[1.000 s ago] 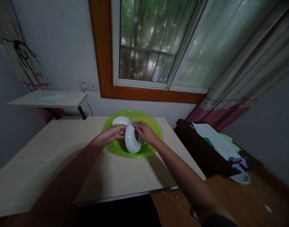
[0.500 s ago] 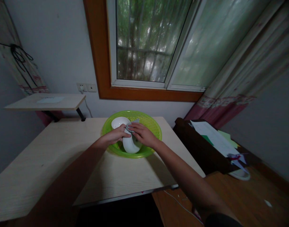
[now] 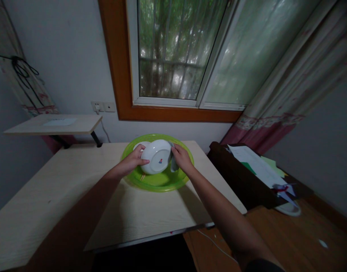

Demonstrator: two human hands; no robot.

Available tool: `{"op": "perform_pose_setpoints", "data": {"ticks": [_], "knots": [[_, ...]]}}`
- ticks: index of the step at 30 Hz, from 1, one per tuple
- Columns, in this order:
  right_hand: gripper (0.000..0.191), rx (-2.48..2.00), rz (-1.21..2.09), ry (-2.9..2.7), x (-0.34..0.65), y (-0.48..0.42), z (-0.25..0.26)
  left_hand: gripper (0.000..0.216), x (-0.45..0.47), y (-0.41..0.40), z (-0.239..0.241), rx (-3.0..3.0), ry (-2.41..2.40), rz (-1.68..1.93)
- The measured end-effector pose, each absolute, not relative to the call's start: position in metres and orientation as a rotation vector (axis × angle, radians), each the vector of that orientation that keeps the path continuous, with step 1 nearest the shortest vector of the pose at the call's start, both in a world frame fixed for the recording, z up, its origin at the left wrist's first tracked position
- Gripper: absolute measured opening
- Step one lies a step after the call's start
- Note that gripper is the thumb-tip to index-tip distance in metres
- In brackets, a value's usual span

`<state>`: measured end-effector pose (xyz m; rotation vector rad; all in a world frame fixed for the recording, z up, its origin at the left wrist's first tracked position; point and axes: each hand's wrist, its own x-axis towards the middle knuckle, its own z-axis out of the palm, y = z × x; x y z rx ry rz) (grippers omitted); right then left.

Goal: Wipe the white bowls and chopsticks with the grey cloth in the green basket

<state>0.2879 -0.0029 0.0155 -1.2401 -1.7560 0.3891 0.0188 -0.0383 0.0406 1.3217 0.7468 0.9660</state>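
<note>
My left hand (image 3: 135, 160) grips the left edge of a shallow white bowl (image 3: 156, 158), thumb across its outer side. The bowl is tilted so that its underside, with a foot ring and a small red and blue mark, faces me. At its right rim my right hand (image 3: 182, 156) is closed on a grey cloth (image 3: 174, 165), which hangs below the fingers and touches the rim. Both hands are over a green plastic basin (image 3: 159, 187). Partly hidden behind the held bowl, another white bowl (image 3: 138, 144) lies in the basin. Thin wooden sticks like chopsticks (image 3: 143, 176) show below.
The basin stands on a pale wooden table (image 3: 105, 200) by the wall. A small raised shelf (image 3: 77, 124) is at the back left. To the right is a dark brown piece of furniture (image 3: 233, 177) with papers (image 3: 253, 162) on it. A white cable (image 3: 216, 245) runs along the floor.
The bowl has turned from side-on to show its underside and now covers more of the other bowl. My right hand and the cloth have moved right, from its top to its right rim.
</note>
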Motion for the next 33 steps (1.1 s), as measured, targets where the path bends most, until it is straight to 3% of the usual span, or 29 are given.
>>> {"op": "perform_pose_setpoints", "data": {"ticks": [6, 13, 19, 24, 33], "knots": [[0.046, -1.121, 0.206, -1.783, 0.26, -0.015, 0.021, 0.062, 0.018, -0.039, 0.039, 1.383, 0.782, 0.933], [0.062, -0.781, -0.016, -2.198, 0.221, -0.045, 0.039, 0.059, 0.023, -0.037, 0.03, 1.374, 0.804, 1.092], [0.061, -0.697, -0.046, -2.359, 0.207, -0.052, 0.05, 0.061, 0.021, -0.039, 0.029, 1.277, 0.739, 1.233], [0.053, -0.9, 0.086, -2.024, 0.225, -0.024, 0.046, 0.067, 0.012, -0.041, 0.035, 1.14, 0.775, 1.188], [0.048, -1.061, 0.647, -1.589, 0.243, 0.007, 0.013, 0.068, 0.003, -0.032, 0.039, 1.044, 0.766, 1.283]]}}
